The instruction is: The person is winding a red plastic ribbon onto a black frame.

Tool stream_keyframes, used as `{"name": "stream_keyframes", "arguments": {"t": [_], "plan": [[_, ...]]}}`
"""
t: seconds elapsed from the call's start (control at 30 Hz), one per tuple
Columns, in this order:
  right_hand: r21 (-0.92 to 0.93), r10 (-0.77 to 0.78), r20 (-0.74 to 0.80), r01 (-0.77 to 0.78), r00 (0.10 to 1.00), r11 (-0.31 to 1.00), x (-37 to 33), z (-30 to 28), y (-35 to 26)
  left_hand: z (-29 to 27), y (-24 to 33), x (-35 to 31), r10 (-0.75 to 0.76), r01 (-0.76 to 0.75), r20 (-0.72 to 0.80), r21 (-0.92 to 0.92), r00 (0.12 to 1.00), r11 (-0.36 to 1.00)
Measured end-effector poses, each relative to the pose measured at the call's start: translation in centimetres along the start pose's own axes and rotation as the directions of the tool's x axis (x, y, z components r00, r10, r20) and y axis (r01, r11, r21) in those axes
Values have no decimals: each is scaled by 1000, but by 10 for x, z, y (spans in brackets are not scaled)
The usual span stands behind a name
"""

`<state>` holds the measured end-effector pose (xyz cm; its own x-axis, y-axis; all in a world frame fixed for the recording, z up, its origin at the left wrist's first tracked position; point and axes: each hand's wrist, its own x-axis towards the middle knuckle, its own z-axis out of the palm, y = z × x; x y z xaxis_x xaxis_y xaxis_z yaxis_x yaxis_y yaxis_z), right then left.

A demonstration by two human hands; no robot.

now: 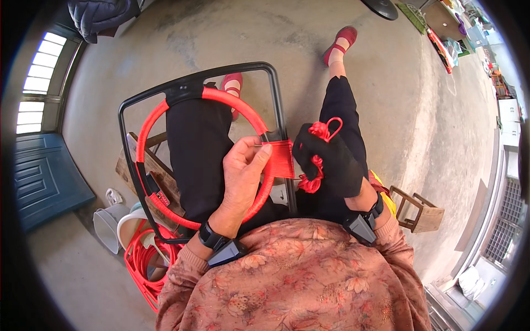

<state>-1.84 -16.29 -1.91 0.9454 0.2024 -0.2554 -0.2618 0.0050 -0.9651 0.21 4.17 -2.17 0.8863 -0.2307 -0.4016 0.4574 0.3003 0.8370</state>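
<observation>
Across my lap lies a black frame [126,135] with rounded corners. Inside it sits a ring [144,129] wound mostly in red cord, with a few black stretches. A flat red cord-wrapped band [281,160] joins the ring to the frame's right bar. My left hand [245,165], bare, pinches this band's left edge between thumb and fingers. Just right of the band, my right hand [331,160], in a black glove, is closed around a bundle of red cord [318,131]. Loops stick out above and below the fist.
Left of my legs stand a wooden stool [124,165], a grey bucket [105,229] and a red basket [138,270] with red coils. Another small wooden stool [428,218] is at the right. A blue panelled door [49,176] lies far left; a green broom [411,16] is at the upper right.
</observation>
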Motion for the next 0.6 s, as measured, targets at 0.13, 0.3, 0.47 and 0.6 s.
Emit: {"name": "stream_keyframes", "arguments": {"t": [0.13, 0.3, 0.47, 0.6], "plan": [[-743, -480, -38, 296, 877, 600, -12, -31, -19, -5, -3, 4, -25, 21, -53, -83, 998, 996], [-574, -236, -62, 159, 970, 803, -83, -72, 19, -3, -4, 2, -10, 6, -48, -67, 999, 998], [-497, 169, 281, -8, 945, 868, -1, 0, 45, 0, -13, 2, -54, 54, -14, 37, 998, 998], [-399, -212, 335, 343, 918, 850, 45, 22, 56, -6, -11, -2, -233, 232, 56, 25, 971, 972]]}}
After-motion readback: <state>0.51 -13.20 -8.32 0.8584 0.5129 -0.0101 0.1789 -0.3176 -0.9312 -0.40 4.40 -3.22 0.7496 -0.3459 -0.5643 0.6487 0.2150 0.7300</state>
